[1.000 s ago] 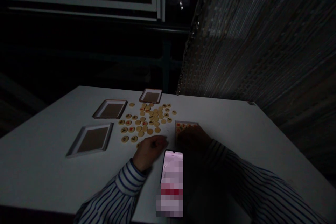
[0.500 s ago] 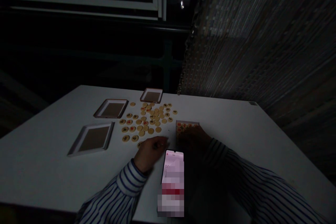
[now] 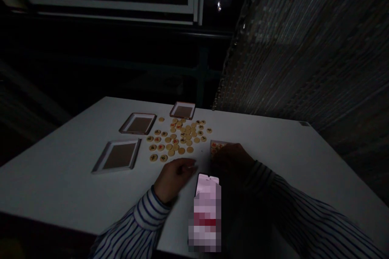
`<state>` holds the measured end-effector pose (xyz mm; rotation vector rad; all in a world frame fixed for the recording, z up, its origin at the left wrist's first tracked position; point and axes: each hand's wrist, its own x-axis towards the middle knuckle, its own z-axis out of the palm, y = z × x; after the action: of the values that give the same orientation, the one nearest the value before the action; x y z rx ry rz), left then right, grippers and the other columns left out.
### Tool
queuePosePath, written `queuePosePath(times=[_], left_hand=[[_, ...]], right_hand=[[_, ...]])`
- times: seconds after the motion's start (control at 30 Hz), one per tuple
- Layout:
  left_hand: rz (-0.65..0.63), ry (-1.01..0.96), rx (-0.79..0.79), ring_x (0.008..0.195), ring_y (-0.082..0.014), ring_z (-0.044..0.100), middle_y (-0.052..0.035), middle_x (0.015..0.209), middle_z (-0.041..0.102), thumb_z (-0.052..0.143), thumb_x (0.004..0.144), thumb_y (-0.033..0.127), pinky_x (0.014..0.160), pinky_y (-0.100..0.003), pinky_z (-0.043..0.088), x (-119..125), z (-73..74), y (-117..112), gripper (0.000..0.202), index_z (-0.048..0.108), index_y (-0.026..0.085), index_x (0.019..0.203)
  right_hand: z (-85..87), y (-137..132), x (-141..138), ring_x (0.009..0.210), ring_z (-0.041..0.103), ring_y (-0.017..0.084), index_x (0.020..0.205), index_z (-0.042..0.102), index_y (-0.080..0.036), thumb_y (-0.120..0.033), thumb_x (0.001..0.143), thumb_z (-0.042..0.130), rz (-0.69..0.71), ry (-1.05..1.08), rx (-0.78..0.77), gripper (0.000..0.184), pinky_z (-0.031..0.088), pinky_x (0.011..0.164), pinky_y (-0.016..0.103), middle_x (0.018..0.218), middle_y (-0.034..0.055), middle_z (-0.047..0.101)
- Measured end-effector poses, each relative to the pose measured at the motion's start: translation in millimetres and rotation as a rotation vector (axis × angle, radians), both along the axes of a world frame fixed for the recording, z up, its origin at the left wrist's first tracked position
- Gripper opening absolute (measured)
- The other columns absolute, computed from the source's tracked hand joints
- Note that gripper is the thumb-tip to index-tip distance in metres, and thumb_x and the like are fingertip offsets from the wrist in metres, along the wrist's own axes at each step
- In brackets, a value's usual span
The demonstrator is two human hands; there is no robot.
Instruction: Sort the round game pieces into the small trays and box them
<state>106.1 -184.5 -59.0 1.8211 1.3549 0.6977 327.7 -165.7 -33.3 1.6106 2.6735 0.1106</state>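
Observation:
My left hand hovers low over the table, just nearer to me than the loose Chinese chess pieces. Its fingers are curled in toward the thumb, and whatever they may hold is too dark to make out. My right hand lies over a small box on the right. Red-marked chess pieces show inside the box's far left corner; the hand covers most of the rest. Deep shadow hides that hand's fingertips. Between my forearms is a lit phone.
Left of the scattered pieces lie a pale open tray and a brown-rimmed tray. Another tray sits behind the pieces. All stand on a white table. A bead curtain hangs beyond the right back edge.
The whole view has shifted, so the table and its things appear further right. My right hand reaches slightly further over the box, covering more of its pieces. The left hand stays nearly the same.

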Motion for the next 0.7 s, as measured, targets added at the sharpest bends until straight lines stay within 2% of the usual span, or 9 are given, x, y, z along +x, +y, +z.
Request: queuePosePath(times=[0.1,0.2,0.3,0.43,0.57,0.7], left_hand=[[0.07,0.068,0.1,0.074,-0.016,0.059,-0.0057,0.086,0.066,0.049,0.074,0.041,0.068,-0.029,0.046,-26,1.2,2,0.036,0.062,0.018,0.098],[0.144,0.239,0.26,0.088,-0.0191,0.057,-0.0073,0.095,0.064,0.048,0.075,0.039,0.08,-0.034,0.044,-55,-1.3,9,0.034,0.062,0.018,0.099],[0.134,0.424,0.412,0.091,-0.0216,0.054,-0.0084,0.097,0.062,0.047,0.077,0.036,0.084,-0.038,0.041,-75,-8.8,19,0.031,0.063,0.018,0.096],[0.122,0.564,0.502,0.097,-0.0257,0.051,-0.0108,0.105,0.057,0.053,0.073,0.036,0.084,-0.043,0.04,-82,-21.2,28,0.029,0.063,0.019,0.094],[0.125,0.553,0.494,0.095,-0.0274,0.049,-0.0099,0.104,0.056,0.056,0.07,0.034,0.08,-0.044,0.041,-78,-27.7,32,0.025,0.065,0.022,0.09],[0.118,0.547,0.496,0.088,-0.0253,0.049,-0.0097,0.099,0.056,0.055,0.072,0.034,0.078,-0.043,0.041,-78,-28.2,32,0.023,0.065,0.021,0.089]], right_hand=[[5.6,4,-8,0.068,0.055,0.016,0.074,0.063,-0.021,-0.037,0.078,0.045,0.054,0.027,-0.008,0.025,0.03,0.058,0.027,0.076,0.0049,0.064],[8.3,8,-23,0.08,0.054,0.018,0.09,0.061,-0.022,-0.036,0.079,0.045,0.133,0.105,0.013,0.023,0.031,0.066,0.03,0.086,0.0043,0.064],[11.1,11,-44,0.085,0.053,0.019,0.095,0.06,-0.02,-0.034,0.082,0.042,0.189,0.117,0.0,0.026,0.032,0.07,0.033,0.089,0.0062,0.063],[10.8,17,-68,0.086,0.052,0.02,0.096,0.059,-0.019,-0.034,0.083,0.039,0.215,0.112,-0.047,0.029,0.032,0.071,0.034,0.09,0.008,0.062],[2.4,24,-80,0.089,0.051,0.021,0.097,0.059,-0.021,-0.037,0.083,0.038,0.231,0.112,-0.036,0.029,0.031,0.073,0.036,0.09,0.0076,0.062],[-1.9,26,-83,0.089,0.052,0.022,0.099,0.058,-0.021,-0.037,0.083,0.037,0.242,0.102,-0.035,0.031,0.032,0.073,0.037,0.09,0.0077,0.062]])
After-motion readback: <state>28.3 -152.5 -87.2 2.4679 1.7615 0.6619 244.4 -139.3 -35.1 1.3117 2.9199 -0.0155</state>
